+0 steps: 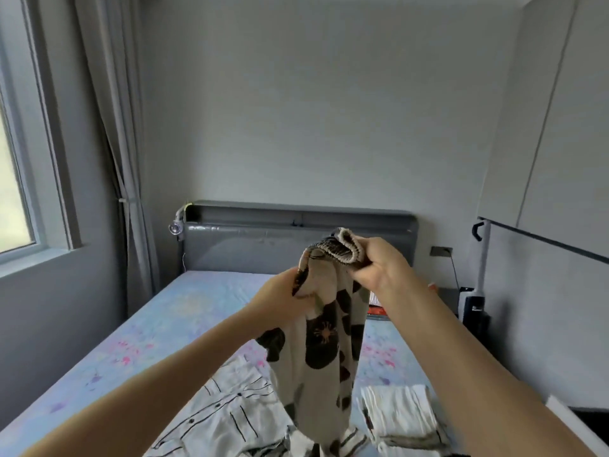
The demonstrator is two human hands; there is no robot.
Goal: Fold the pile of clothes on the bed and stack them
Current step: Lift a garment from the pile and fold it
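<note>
Vertically, floral garment point(321, 341), ribbed end point(342, 250) uppermost.

Both arms bare, stretched forward. Forearm on left side enters frame at 7 o'clock, runs up toward centre; left hand point(280, 293) back to camera, fingers curled, pinching edge of patterned garment point(321, 341). Other forearm enters at 5 o'clock, angles toward 11; right hand point(379, 263) higher, at 2 o'clock from its partner, fingers curled round bunched garment top. Hands near, not touching.
</note>
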